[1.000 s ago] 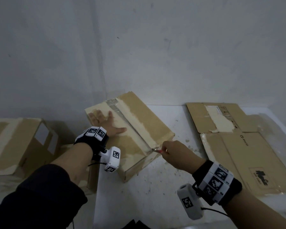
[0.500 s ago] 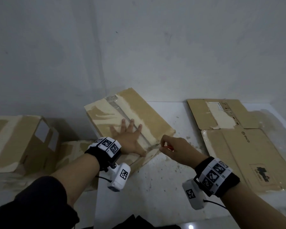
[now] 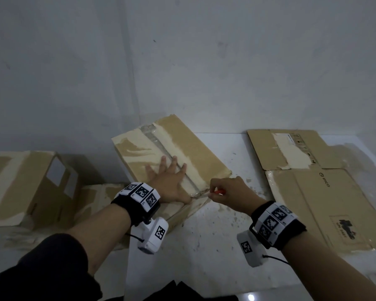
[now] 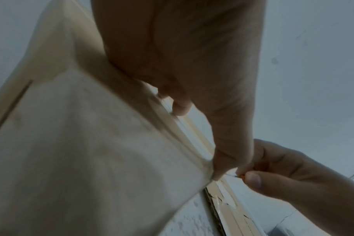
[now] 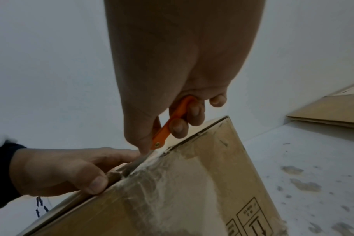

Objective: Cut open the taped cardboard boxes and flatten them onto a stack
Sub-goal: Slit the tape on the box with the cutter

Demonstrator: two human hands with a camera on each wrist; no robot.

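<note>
White, speckled table (image 3: 215,246) set against a plain grey-white wall (image 3: 204,61); lighting dim. One taped cardboard box (image 3: 195,153) sits at the table's back left corner, turned at an angle, its top seam covered by a strip of clear tape (image 3: 161,146) with pale torn patches on either side. Left hand (image 3: 169,183) lies flat on the box top, fingers straight and spread, palm pressing down just left of the seam; the thumb reaches the near edge of the box, as the right wrist view confirms. Right hand (image 3: 228,194) is curled around an orange-handled cutter (image 5: 172,121), thumb and fingers clamped on the handle. The blade tip meets the near end of the taped seam, right beside the left thumb; the cardboard there is frayed and the tape wrinkled. To the right, flattened cardboard (image 3: 326,192) lies on the table in a low stack, printed side up, well apart from the box being worked. Off the table's left edge, another closed cardboard box (image 3: 20,185) bearing white labels stands lower down, with further cardboard beside it. Both wrists carry marker-tagged bands with white camera units.
</note>
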